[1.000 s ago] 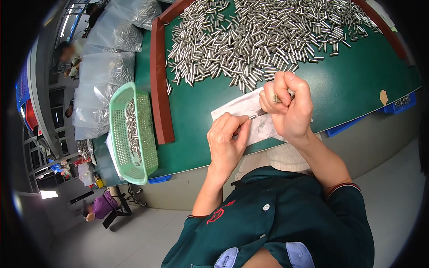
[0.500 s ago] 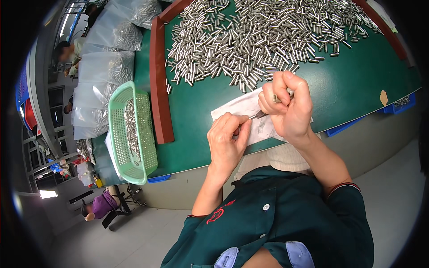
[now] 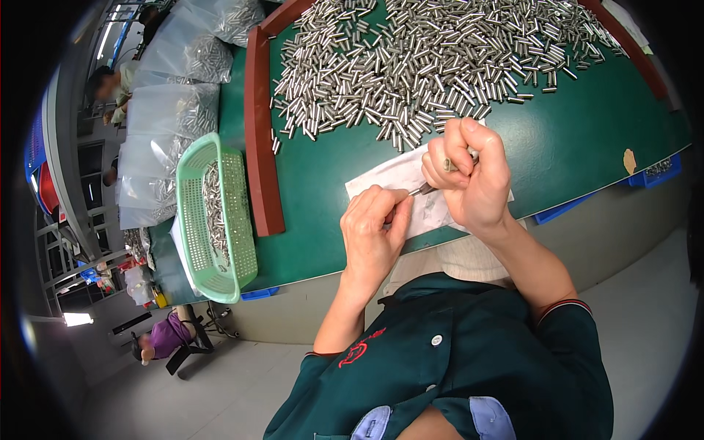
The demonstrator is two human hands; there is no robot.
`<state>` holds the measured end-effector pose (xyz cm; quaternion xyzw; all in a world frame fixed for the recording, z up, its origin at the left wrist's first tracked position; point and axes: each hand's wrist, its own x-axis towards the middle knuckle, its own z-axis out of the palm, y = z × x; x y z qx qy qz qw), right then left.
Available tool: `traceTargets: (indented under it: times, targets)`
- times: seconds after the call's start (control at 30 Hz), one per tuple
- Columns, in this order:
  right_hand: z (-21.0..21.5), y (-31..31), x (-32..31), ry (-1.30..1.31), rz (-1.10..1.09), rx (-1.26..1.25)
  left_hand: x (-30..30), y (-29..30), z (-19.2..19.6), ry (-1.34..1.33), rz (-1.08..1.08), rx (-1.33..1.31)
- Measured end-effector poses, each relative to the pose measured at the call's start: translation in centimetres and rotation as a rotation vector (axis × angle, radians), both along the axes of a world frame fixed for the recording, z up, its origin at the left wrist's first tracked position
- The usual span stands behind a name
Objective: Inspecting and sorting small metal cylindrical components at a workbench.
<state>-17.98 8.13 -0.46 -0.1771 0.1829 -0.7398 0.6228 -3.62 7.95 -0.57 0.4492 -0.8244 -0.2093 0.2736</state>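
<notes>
My right hand (image 3: 475, 176) is closed around a slim hand tool (image 3: 424, 189) with a dark, tapered front end, most of its handle hidden in the fist. The tool's thin tip meets the pinched thumb and forefinger of my left hand (image 3: 372, 226). Whatever those left fingers hold is covered by them. Both hands are over a white cloth (image 3: 378, 176) with greyish marks, spread on the green tabletop (image 3: 315, 198). Beyond them lies a large heap of short, shiny metal pins (image 3: 418, 66).
Red-brown rails (image 3: 262, 139) border the work area. To the left stands a green perforated basket (image 3: 246, 257) with metal pins inside, beside clear plastic bags (image 3: 158, 158) of pins. Blue trays (image 3: 656, 174) show under the table edge. Other people are in the left background.
My right hand and the tool have shifted very slightly to the left. My left hand stays almost still, and the pins and basket are unchanged.
</notes>
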Motion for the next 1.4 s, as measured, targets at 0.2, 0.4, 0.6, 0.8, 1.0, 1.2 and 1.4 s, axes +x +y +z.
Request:
traceTargets:
  times: [0.2,0.4,0.6,0.8,1.0,1.2,1.4]
  targets:
    - [0.1,0.2,0.3,0.115,-0.006,-0.022,0.0,-0.2,0.2,0.002,-0.029,0.025]
    - [0.1,-0.2,0.1,0.2,-0.007,-0.03,-0.2,-0.5,0.8,-0.037,-0.059,0.031]
    - [0.3,-0.4,0.1,0.124,-0.019,0.01,-0.2,-1.5,1.5,-0.091,-0.16,0.075]
    - [0.4,-0.1,-0.1,0.068,0.031,0.037,1.1,-2.7,0.9,0.701,-0.172,0.629]
    - [0.4,-0.1,0.1,0.046,0.01,0.047,1.9,-3.2,0.3,1.111,-0.13,0.931]
    - [0.4,-0.3,0.0,0.069,0.022,0.037,2.1,-3.6,0.0,1.193,-0.16,0.959]
    - [0.4,-0.4,0.1,0.072,0.016,0.043,2.1,-3.7,-0.1,1.215,-0.171,0.979]
